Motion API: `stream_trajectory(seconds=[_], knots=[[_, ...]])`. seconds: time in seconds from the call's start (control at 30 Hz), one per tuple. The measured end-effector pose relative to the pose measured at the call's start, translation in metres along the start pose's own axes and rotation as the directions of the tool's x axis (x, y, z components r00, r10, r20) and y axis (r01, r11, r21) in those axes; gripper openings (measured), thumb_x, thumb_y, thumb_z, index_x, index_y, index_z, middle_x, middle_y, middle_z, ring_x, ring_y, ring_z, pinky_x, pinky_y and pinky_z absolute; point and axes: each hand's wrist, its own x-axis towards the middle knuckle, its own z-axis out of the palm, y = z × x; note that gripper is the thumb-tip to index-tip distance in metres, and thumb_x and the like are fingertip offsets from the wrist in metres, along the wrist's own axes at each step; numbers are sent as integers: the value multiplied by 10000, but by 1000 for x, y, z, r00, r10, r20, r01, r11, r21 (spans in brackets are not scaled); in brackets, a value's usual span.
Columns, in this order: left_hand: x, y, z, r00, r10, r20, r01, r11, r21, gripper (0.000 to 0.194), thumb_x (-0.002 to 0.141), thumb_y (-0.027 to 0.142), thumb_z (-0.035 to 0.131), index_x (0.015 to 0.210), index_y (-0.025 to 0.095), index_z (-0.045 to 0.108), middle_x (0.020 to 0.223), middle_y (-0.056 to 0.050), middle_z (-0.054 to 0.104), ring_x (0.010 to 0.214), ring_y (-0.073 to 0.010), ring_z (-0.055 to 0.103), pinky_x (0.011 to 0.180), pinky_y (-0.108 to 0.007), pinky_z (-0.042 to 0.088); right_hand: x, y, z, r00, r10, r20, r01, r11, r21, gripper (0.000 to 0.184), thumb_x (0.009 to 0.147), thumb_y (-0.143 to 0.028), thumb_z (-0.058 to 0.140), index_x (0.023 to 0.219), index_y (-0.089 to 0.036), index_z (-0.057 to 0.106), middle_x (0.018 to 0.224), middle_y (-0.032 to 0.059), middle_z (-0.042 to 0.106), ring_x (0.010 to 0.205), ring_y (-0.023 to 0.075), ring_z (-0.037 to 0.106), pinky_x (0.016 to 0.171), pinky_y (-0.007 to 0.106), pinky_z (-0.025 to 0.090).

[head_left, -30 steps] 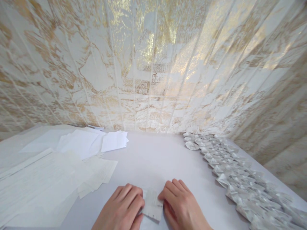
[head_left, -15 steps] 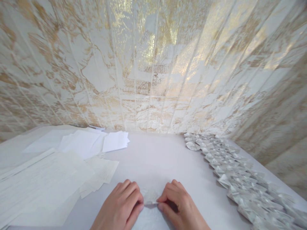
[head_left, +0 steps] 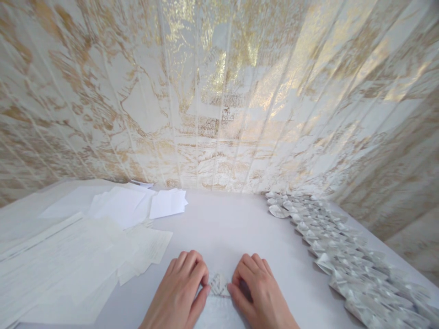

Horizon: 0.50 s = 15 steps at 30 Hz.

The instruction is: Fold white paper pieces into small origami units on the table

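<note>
A small sheet of printed paper (head_left: pixel 219 285) lies in front of me, its far end folded into a pointed, triangular flap. At its left edge my left hand (head_left: pixel 183 288) is closed, thumb and curled index finger gripping the paper at the fold. My right hand (head_left: pixel 255 285) pinches the opposite edge in the same way, its thumb at the fold. The near part of the sheet stretches flat between my wrists and runs out of view at the bottom.
Loose printed sheets (head_left: pixel 61 269) overlap on the left of the white table (head_left: pixel 226 224). White paper pieces (head_left: pixel 167 204) lie behind them. Long rows of folded paper pieces (head_left: pixel 356 269) run along the right side. A gold-patterned curtain (head_left: pixel 219 114) hangs at the back.
The paper's far end, earlier lifted with a dark gap under the fold, now lies flat as a pointed flap. Both my hands have moved slightly; the view has shifted a little.
</note>
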Motion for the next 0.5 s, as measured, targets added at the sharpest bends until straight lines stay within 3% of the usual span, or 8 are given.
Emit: stream_trajectory(seconds=[0.1,0.27,0.37,0.5], knots=[[1,-1,-1,1000,10,19,-9,999,-45,198,890,82,494,973,253,549,1006,-6,540,914,-227,508,782,-353,399,1,-3,0,995,-99,3,98,993,70,241,852,-7,562,954,-225,556,930,20,613,861,220,542,763,343,410],[2,-1,-2,999,6,32,-5,999,-44,266,854,53,502,986,268,586,1024,-16,529,928,-236,514,790,-358,428,2,-5,1,966,-257,-4,256,960,117,316,883,20,477,1004,-247,594,917,23,636,838,212,557,752,327,418],[1,0,-1,1000,2,18,-2,1000,-25,304,833,36,501,1012,267,584,1025,-18,530,926,-233,514,791,-359,432,1,-4,1,965,-262,-2,260,957,128,323,893,8,490,1049,-248,611,931,27,646,849,213,559,762,329,419],[0,1,-1,998,2,60,2,997,-76,252,878,84,537,1032,280,578,1061,-16,525,973,-246,505,834,-388,424,0,-6,2,984,-172,47,163,974,157,288,881,-64,609,1108,-242,597,990,31,644,902,230,554,809,356,421]])
